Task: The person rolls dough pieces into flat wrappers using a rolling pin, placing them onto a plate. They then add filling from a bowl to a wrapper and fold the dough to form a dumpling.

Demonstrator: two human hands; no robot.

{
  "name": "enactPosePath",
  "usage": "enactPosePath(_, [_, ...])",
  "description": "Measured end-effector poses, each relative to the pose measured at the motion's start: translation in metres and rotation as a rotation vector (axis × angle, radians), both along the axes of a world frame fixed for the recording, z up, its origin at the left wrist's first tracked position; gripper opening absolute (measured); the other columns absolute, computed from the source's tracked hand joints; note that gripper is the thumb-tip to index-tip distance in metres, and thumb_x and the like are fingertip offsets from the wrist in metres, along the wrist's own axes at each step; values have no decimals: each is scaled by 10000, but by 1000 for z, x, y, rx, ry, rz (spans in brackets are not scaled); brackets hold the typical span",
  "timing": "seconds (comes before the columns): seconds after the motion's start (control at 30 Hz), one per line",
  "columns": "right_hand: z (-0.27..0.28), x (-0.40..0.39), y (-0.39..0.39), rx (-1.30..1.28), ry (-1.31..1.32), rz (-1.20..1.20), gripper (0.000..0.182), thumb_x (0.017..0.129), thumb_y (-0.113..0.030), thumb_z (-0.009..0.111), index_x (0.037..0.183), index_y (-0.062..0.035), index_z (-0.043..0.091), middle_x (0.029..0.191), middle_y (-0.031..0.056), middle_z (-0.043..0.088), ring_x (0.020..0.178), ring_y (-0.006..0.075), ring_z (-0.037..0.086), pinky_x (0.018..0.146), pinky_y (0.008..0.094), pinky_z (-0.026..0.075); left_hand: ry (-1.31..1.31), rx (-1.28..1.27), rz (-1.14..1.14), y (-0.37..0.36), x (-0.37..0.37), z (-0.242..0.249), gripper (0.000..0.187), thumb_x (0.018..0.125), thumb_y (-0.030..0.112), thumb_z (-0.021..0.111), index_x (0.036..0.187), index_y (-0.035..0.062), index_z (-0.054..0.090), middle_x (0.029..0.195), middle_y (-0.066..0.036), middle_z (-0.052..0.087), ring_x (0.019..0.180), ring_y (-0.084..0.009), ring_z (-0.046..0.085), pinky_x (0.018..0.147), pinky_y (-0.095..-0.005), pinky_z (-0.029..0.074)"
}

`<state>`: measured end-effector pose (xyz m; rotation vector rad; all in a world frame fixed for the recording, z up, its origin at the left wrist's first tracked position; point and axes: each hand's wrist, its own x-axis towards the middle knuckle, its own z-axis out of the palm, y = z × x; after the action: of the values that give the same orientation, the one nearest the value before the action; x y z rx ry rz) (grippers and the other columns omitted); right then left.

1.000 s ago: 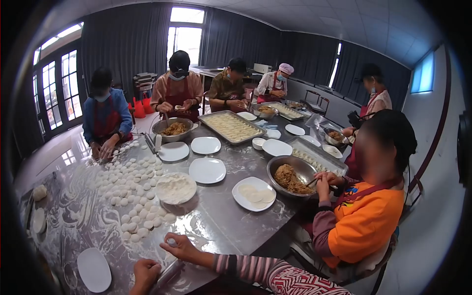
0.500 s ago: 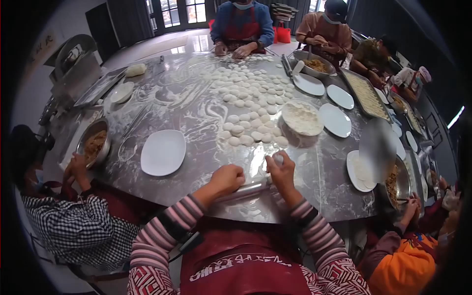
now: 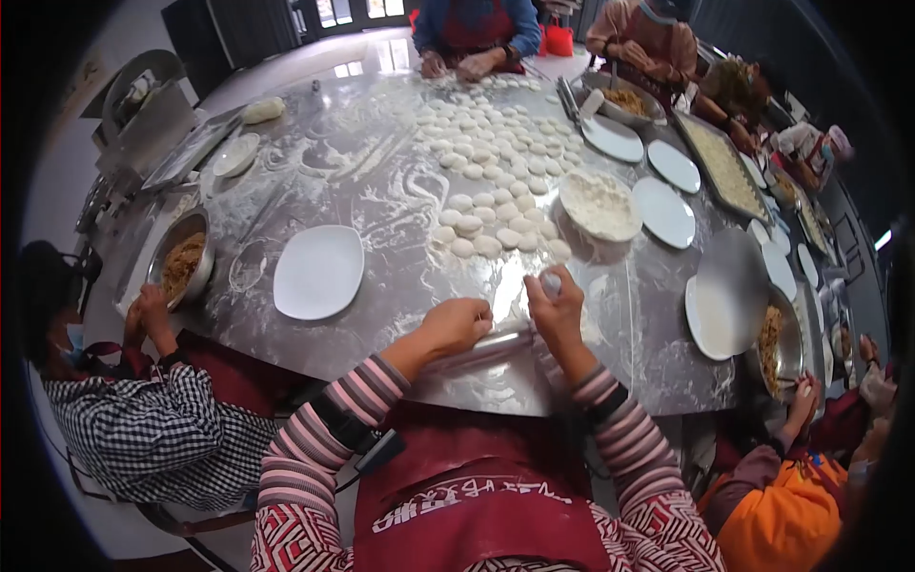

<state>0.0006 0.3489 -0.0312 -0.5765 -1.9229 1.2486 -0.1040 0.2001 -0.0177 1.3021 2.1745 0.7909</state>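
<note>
Polished grey metal is presented as the working surface, a broad table (image 3: pixel 400 286) smeared with chalky white swirls of flour, its sheen broken by bright window reflections. Across its middle, dozens of small white flattened dough rounds (image 3: pixel 467 223) are spread, soft-edged and matt, some overlapping at the near end. Just beside them is set a round white bowl (image 3: pixel 578 223), heaped with powdery flour (image 3: pixel 602 198).

At the near edge, the left hand (image 3: pixel 457 324) is seen curled, fingers folded in; whether anything is gripped inside cannot be told. By the right hand (image 3: pixel 556 305), closed too, a small pale rounded piece (image 3: pixel 550 282) is clasped, its top showing above the fingers. Between the two, low on the table, a shiny silvery cylindrical bar (image 3: pixel 491 343) is seen slanting, smooth and mirror-like; its contact with the hands is hidden.

To the left, a glossy white squarish plate with rounded corners (image 3: pixel 319 274) is laid flat, and beyond it a steel bowl (image 3: pixel 202 276) is filled with coarse brown shredded filling (image 3: pixel 179 262).

Ribbed pink-and-grey striped sleeves (image 3: pixel 324 419) are worn above a maroon cloth apron (image 3: pixel 486 539), on which white brush-like lettering (image 3: pixel 472 503) is printed; it cannot be read with certainty.
</note>
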Motion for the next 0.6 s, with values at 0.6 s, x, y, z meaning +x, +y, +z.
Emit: enactPosePath(0.6, [-6,49,-13,-73,-61,-31,140,725,-34,669,742,-24,530,594,65,538,522,117,525,496,255,416,82,-30,-251,-1,-11,1,158,761,156,599,877,49,590,790,-153,607,743,-331,579,670,-376,452])
